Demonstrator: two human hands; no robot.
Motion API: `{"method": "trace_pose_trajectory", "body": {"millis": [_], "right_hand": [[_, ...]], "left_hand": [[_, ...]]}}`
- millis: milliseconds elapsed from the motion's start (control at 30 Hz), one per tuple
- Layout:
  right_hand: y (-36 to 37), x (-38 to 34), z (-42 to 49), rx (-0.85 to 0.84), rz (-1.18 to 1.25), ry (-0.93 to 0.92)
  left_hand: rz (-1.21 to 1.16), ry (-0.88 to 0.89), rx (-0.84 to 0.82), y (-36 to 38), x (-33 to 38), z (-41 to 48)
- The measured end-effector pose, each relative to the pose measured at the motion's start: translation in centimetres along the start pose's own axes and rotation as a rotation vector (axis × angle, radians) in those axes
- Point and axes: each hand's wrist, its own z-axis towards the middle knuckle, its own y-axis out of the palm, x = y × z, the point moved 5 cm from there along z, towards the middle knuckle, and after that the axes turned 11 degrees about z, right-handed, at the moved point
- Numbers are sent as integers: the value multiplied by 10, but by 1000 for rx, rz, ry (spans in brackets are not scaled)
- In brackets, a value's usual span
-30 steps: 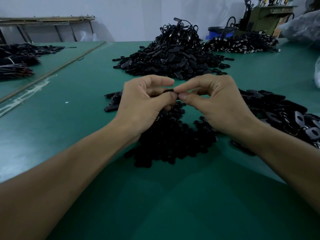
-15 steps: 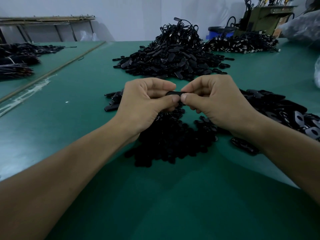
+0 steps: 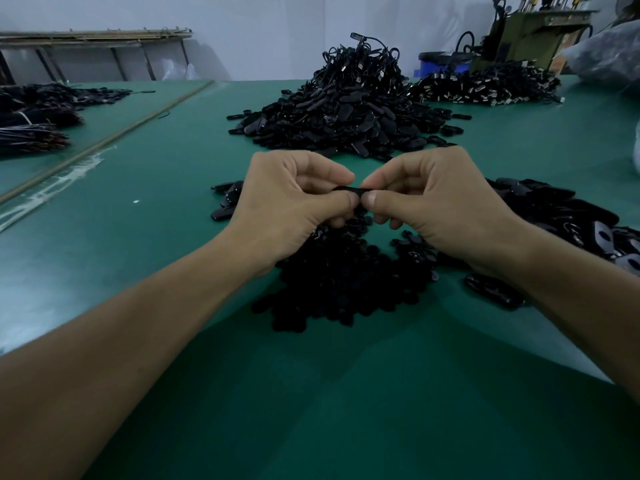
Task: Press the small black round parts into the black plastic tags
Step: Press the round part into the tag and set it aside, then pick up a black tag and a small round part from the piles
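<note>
My left hand (image 3: 287, 206) and my right hand (image 3: 436, 206) meet above the green table, thumbs tip to tip. Together they pinch one black plastic tag (image 3: 349, 190), of which only a thin dark edge shows between the fingers. Any round part on it is hidden by my thumbs. Below the hands lies a heap of small black round parts (image 3: 346, 282). Loose black tags (image 3: 554, 209) are spread to the right, and a few more tags (image 3: 225, 202) lie left of my left hand.
A tall pile of black tags with cords (image 3: 349, 109) rises behind the hands. Another dark pile (image 3: 485, 86) lies at the back right near a blue bin (image 3: 440, 64) and a green machine (image 3: 530, 32). Dark bundles (image 3: 34, 116) sit on the far left table.
The hands have stayed together over the heap; the tag's dark edge, barely seen a second ago, shows between the thumbs and forefingers. My right forearm has shifted slightly.
</note>
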Motion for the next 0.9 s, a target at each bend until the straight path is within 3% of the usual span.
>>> {"method": "trace_pose_trajectory", "body": {"millis": [167,333,533,733,900], "right_hand": [[-13,1,-2,81,-454,-1],[-25,14,-9,26,-966,251],[-24,11,-13,10,-939,309],[-28,11,-9,42,-963,213],[-25,6,-2,105,-776,21]], "left_hand": [[171,-45,238,-23,-16,6],[337,-111,413,-56,-34,16],[494,-138,410,-69,-51,21],[595,-138,378,-68,-52,22],[668,-138,385,-68,-48,19]]}}
